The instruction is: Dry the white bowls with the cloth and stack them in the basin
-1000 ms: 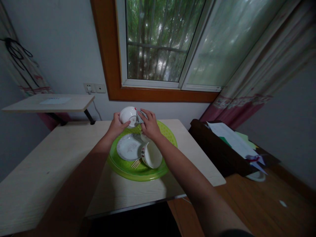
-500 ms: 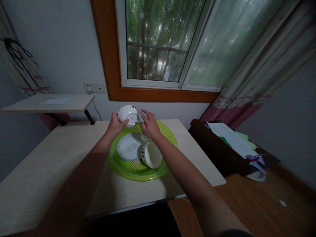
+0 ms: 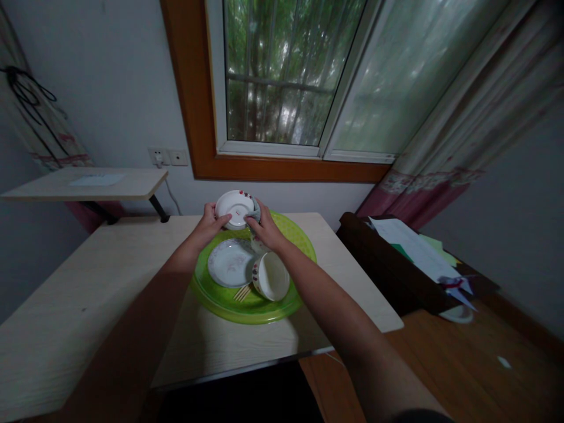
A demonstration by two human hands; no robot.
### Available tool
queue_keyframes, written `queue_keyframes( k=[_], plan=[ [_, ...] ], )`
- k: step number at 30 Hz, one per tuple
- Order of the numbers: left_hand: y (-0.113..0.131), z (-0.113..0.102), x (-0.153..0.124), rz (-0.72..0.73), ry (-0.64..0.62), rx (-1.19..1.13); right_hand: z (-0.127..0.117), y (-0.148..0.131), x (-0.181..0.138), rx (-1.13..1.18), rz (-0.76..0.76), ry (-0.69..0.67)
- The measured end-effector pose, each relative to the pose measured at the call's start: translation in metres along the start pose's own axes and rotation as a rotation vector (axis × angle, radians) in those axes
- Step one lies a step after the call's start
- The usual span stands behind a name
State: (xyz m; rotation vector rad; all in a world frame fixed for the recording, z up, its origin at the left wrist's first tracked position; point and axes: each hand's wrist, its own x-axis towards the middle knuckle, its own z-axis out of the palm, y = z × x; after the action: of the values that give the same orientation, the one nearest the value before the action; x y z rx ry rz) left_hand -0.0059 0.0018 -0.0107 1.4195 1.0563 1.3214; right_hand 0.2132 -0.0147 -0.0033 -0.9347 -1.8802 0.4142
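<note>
The left hand [image 3: 208,224] grips the white bowl [image 3: 230,202], its base mark [image 3: 237,213] too small to read, above the far side of the green tray [image 3: 247,318], while the right hand [image 3: 267,229] holds a grey cloth [image 3: 255,211] against the bowl's right side.

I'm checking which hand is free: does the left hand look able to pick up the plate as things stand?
Probably not: the left hand is holding the small bowl. Otherwise the way looks free, as the plate lies below with its left rim uncovered.

Dim room: pale wall [image 3: 127,76], orange-brown-framed window [image 3: 282,76], floral-banded curtains [image 3: 458,117], brown wooden floor [image 3: 440,358], light wood desk [image 3: 110,264].
</note>
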Motion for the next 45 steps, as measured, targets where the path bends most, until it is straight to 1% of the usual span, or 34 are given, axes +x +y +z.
queue_keyframes(
  k=[3, 6, 10, 14, 18, 24, 29, 33, 36, 39, 42, 45],
  plan=[
    [0.005, 0.003, -0.003, -0.013, -0.025, -0.036, 0.001, 0.001, 0.001, -0.007, 0.031, 0.031],
    [0.010, 0.006, -0.005, -0.003, -0.036, -0.035, -0.001, 0.000, 0.001, -0.023, 0.027, 0.044],
    [0.014, 0.006, -0.007, 0.036, -0.066, 0.025, -0.004, -0.004, 0.001, -0.065, -0.013, 0.004],
    [0.015, 0.004, -0.008, 0.026, -0.086, 0.043, -0.005, -0.006, 0.001, -0.072, -0.050, -0.016],
    [0.012, 0.004, -0.007, 0.033, -0.060, 0.055, -0.006, -0.007, 0.002, -0.091, -0.080, -0.014],
    [0.011, 0.004, -0.006, 0.037, 0.007, 0.092, -0.012, -0.011, 0.002, -0.241, -0.127, 0.013],
    [0.009, 0.002, -0.004, 0.024, 0.068, 0.064, -0.015, -0.015, 0.002, -0.277, -0.183, 0.015],
    [0.007, 0.001, -0.001, 0.023, 0.109, 0.035, -0.013, -0.013, 0.002, -0.294, -0.172, 0.022],
    [0.006, 0.001, 0.000, 0.006, 0.136, 0.031, -0.011, -0.009, 0.002, -0.289, -0.140, 0.014],
    [0.007, 0.001, 0.000, -0.012, 0.149, 0.015, -0.010, -0.007, 0.002, -0.232, -0.126, -0.020],
    [0.009, 0.001, -0.002, -0.011, 0.135, -0.010, -0.007, -0.006, 0.002, -0.135, -0.121, -0.053],
    [0.012, 0.002, -0.005, -0.032, 0.112, -0.052, -0.005, -0.006, 0.002, -0.093, -0.106, -0.072]
  ],
)
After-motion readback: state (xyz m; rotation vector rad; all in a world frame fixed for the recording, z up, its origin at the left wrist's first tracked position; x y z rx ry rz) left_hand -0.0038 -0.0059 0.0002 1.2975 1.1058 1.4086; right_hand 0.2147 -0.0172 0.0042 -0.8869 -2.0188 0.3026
